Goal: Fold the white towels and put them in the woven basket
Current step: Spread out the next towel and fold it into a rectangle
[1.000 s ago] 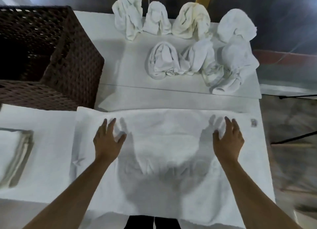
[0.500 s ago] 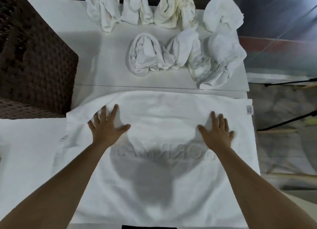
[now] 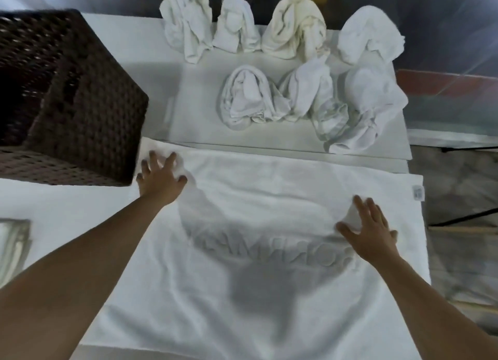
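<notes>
Head view: we look down on a white table [image 3: 113, 214] that fills most of the frame. Spread flat across its near half lies a large white towel [image 3: 269, 198] with raised lettering (reversed and hard to read from here) and a small label [image 3: 418, 192] at its far right corner. At the left stands the dark woven basket [image 3: 80, 103], its near corner just beside the towel's far left corner. Along the far side we count seven crumpled white towels [image 3: 296, 71] in two rows, bunched close together. Our left hand [image 3: 161, 178] rests on the spread towel's far left corner, fingers straight and splayed. Our right hand [image 3: 370, 234] presses flat on the towel's right part, fingers extended. A folded cloth stack [image 3: 12, 246] shows at the left edge.
</notes>
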{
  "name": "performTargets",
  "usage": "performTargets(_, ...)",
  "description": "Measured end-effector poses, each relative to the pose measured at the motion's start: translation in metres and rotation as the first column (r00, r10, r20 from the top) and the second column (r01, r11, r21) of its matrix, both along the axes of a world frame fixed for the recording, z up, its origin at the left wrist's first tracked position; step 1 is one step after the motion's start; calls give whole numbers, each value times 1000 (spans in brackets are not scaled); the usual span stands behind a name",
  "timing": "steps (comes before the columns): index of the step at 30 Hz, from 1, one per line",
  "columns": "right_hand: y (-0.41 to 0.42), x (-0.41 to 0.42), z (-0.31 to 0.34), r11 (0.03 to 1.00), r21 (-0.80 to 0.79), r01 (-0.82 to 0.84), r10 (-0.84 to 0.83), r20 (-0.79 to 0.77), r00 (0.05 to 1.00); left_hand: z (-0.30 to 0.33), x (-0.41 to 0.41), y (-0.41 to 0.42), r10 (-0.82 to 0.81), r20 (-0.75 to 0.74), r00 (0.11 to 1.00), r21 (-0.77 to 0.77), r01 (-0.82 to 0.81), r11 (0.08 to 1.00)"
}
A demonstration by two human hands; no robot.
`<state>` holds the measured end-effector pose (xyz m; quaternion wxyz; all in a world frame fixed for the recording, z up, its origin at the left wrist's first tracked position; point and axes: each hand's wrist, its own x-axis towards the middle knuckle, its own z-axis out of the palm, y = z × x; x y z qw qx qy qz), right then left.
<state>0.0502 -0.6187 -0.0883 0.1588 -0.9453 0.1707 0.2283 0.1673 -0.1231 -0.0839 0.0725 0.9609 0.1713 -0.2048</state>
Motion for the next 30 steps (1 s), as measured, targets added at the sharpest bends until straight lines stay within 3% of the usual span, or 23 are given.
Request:
performTargets(6, 3, 3, 3, 1000, -23, -14, 14, -19, 1000, -7, 6, -11, 30, 5, 1000, 3, -30, 1000)
performTargets(16, -30, -22, 22, 983, 27, -184, 185, -55, 981, -12, -123, -142, -298, 117, 947, -22, 302, 953)
performTargets(30, -151, -37, 21, 894, 22, -447, 447, 15, 895, -8, -306, -380, -195, 60, 979, -46, 197, 979)
